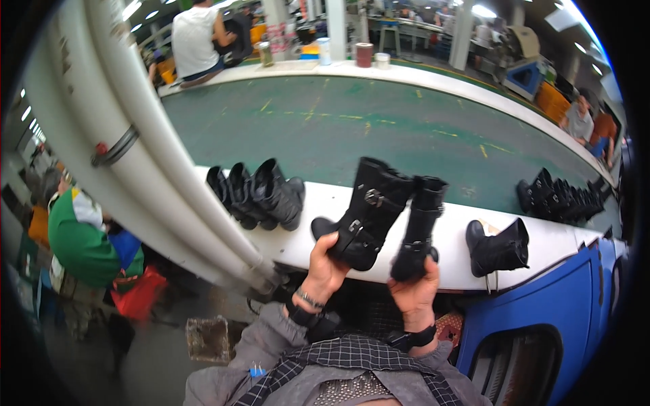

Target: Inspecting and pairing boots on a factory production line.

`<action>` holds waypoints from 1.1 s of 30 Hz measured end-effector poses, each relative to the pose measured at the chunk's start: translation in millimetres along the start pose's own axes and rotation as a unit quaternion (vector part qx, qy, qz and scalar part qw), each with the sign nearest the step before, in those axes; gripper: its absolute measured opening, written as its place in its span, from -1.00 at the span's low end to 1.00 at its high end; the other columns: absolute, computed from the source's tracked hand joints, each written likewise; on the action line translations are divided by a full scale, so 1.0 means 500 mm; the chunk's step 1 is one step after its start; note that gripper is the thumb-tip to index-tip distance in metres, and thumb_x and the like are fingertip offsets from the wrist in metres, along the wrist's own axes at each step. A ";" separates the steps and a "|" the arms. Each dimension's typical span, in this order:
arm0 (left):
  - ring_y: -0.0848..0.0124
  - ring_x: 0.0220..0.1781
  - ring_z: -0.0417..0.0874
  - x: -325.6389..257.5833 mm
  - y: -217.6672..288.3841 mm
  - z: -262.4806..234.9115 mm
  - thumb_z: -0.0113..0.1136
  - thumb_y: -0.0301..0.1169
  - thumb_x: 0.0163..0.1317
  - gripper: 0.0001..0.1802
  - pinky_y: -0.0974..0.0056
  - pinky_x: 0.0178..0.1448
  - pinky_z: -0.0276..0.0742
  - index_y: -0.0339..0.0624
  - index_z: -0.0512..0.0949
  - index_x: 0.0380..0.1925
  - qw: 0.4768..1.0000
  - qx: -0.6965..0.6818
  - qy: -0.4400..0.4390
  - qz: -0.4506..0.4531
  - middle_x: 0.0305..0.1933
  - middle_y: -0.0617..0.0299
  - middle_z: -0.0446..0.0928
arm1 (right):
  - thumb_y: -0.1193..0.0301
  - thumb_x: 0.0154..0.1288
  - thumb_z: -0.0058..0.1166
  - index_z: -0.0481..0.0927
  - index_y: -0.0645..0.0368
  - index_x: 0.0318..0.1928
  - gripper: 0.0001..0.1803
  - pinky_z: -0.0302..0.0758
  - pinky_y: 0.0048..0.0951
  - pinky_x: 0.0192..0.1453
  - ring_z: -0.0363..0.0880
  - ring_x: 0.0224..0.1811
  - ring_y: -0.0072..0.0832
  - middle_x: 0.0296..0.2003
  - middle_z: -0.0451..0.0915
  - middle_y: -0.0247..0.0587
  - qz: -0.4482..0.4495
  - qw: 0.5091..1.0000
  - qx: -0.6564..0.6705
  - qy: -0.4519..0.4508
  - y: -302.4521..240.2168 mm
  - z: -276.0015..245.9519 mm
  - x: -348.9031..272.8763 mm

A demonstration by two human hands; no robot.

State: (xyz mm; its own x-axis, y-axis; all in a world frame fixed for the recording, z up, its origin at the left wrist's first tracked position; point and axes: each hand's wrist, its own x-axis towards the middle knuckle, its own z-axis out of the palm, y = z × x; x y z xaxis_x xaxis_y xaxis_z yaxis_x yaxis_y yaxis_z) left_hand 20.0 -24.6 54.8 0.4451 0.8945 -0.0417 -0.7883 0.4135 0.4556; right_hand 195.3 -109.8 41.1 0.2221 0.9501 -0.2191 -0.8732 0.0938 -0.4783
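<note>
Two black buckled boots are held up side by side over the white ledge (pixel 313 252). My left hand (pixel 326 265) grips the left boot (pixel 369 213) low at its foot, and its toe points left. Two straps with metal buckles cross its shaft. My right hand (pixel 414 287) has hold of the right boot (pixel 421 220) near its sole; this one is turned more edge-on and looks narrower. The fingers of both hands are partly hidden behind the boots. On the ledge to the right, a single black boot (pixel 500 249) leans over with its opening to the right.
Several black boots (pixel 274 196) stand on the ledge at left, and another row (pixel 558 196) at far right. Beyond runs a green conveyor belt (pixel 325 128). White pipes (pixel 145 149) rise at left. A blue machine (pixel 535 311) stands at lower right. People sit nearby.
</note>
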 end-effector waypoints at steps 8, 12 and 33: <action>0.24 -0.34 0.55 0.153 0.059 -0.107 0.09 0.12 0.16 -0.36 0.28 -0.36 0.42 -0.26 0.51 -0.07 0.984 -0.103 0.076 -0.122 -0.22 0.01 0.55 | -0.19 0.14 0.03 0.49 0.31 -0.10 -0.28 0.43 -0.41 -0.35 0.48 -0.38 -0.37 -0.30 0.50 -0.14 0.075 0.990 0.114 -0.040 -0.085 -0.087 0.037; 0.41 -0.39 0.54 0.136 0.045 -0.152 0.17 0.03 0.19 -0.39 0.47 -0.50 0.37 -0.35 0.47 -0.06 0.972 -0.184 0.023 -0.147 -0.29 0.08 0.50 | -0.20 0.11 0.03 0.46 0.34 -0.03 -0.22 0.43 -0.40 -0.35 0.49 -0.33 -0.33 -0.28 0.50 -0.12 0.084 0.986 0.141 -0.024 -0.093 -0.119 0.040; 0.34 -0.31 0.69 0.036 0.078 -0.177 0.07 0.03 0.28 -0.38 0.43 -0.48 0.49 -0.40 0.45 -0.02 0.978 -0.145 0.144 -0.030 -0.08 -0.08 0.61 | 0.05 0.22 0.08 0.53 0.25 0.03 -0.45 0.51 -0.40 -0.23 0.52 -0.26 -0.24 -0.09 0.50 0.18 -0.103 0.964 0.244 0.037 -0.147 -0.145 0.051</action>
State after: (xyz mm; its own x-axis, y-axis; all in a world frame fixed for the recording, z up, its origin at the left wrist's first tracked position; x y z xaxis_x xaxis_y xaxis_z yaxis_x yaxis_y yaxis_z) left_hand -40.5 22.6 -7.0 0.3893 0.8603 -0.3291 -0.8702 0.4606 0.1750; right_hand 296.6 -114.0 9.0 0.4267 0.8746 -0.2303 -0.9034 0.4239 -0.0642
